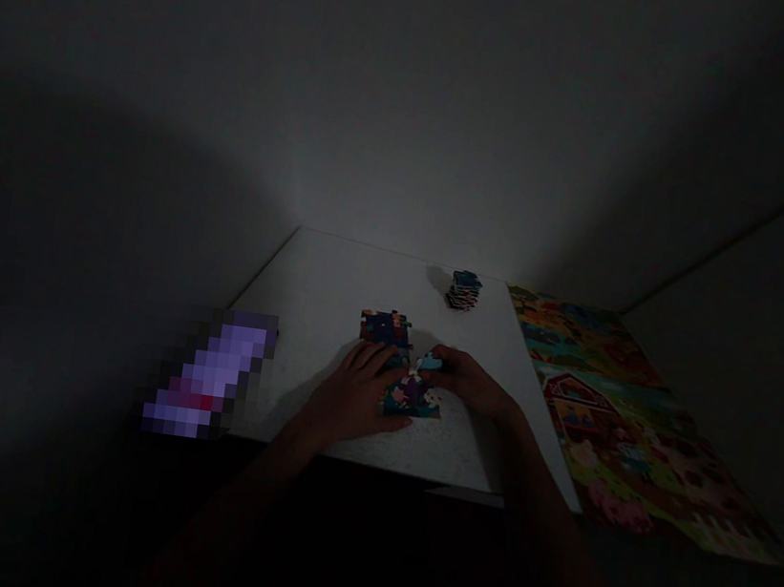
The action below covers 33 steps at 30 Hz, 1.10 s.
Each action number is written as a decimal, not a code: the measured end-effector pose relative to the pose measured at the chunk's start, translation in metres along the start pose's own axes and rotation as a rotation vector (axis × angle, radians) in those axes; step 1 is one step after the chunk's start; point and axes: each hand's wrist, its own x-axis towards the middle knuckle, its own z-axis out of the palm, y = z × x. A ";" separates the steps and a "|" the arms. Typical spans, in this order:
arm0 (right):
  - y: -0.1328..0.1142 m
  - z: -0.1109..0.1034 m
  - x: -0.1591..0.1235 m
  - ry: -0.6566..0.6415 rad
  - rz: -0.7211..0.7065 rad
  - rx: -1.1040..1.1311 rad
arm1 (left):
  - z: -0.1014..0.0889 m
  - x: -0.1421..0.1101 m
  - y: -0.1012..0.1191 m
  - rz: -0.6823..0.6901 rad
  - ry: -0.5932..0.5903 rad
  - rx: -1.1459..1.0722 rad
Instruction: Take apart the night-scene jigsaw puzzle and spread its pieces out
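Crossing the near edge of the white table [275, 413], two bare forearms [534, 476] are seen in dim light. At the left edge of the table, a purple shape [219, 372] is masked by coarse pixel blocks, so what it is cannot be told.

The left hand [356, 397] is laid palm down, its fingers spread wide over the left side of a partly joined jigsaw puzzle [413, 399], which is set near the middle of the table. In the puzzle's near part, pink, purple and white details are printed on a dark ground. By the right hand [463, 380], a light blue puzzle piece [430, 362] is pinched between narrowed fingers at the puzzle's right side; whether the piece is locked in cannot be told. The puzzle's far part, dark blue with orange patches, is left uncovered beyond the left fingers.

Along the table's right side, a colourful farm picture [605, 428] is spread flat, with a red barn and pink pigs shown on it. Farther back, a stack of pieces [463, 291] is piled near the far edge, backed by a pale wall [412, 142].
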 end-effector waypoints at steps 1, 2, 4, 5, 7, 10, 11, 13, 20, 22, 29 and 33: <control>-0.001 0.000 -0.001 0.000 0.001 0.013 | 0.000 -0.001 -0.001 0.007 0.012 0.002; -0.003 0.001 -0.001 0.003 0.002 0.027 | 0.001 -0.001 -0.002 0.017 0.030 0.004; -0.004 0.003 -0.002 0.014 -0.004 0.067 | 0.000 -0.002 -0.002 0.044 0.079 0.005; -0.005 0.004 -0.002 0.025 -0.008 0.091 | 0.000 -0.002 -0.002 0.057 0.102 0.005; -0.005 0.008 -0.002 0.057 -0.012 0.134 | -0.001 -0.003 -0.001 0.088 0.132 -0.006; -0.006 0.013 0.000 0.101 -0.008 0.173 | -0.003 -0.005 0.000 0.151 0.132 -0.030; -0.006 0.014 0.000 0.109 -0.007 0.180 | -0.004 -0.006 0.001 0.180 0.123 -0.031; -0.008 0.016 0.001 0.111 -0.006 0.186 | -0.003 -0.006 0.001 0.239 0.099 -0.017; -0.011 0.013 0.005 0.139 0.060 0.128 | 0.003 -0.005 -0.002 0.284 0.092 0.053; -0.010 0.012 0.008 0.154 0.114 0.061 | 0.005 -0.006 -0.003 0.298 0.102 0.059; -0.024 -0.003 0.009 0.266 0.074 -0.094 | 0.003 -0.005 -0.002 0.350 0.119 0.027; -0.034 -0.042 0.020 0.444 -0.001 -0.107 | 0.001 -0.005 -0.001 0.354 0.118 -0.017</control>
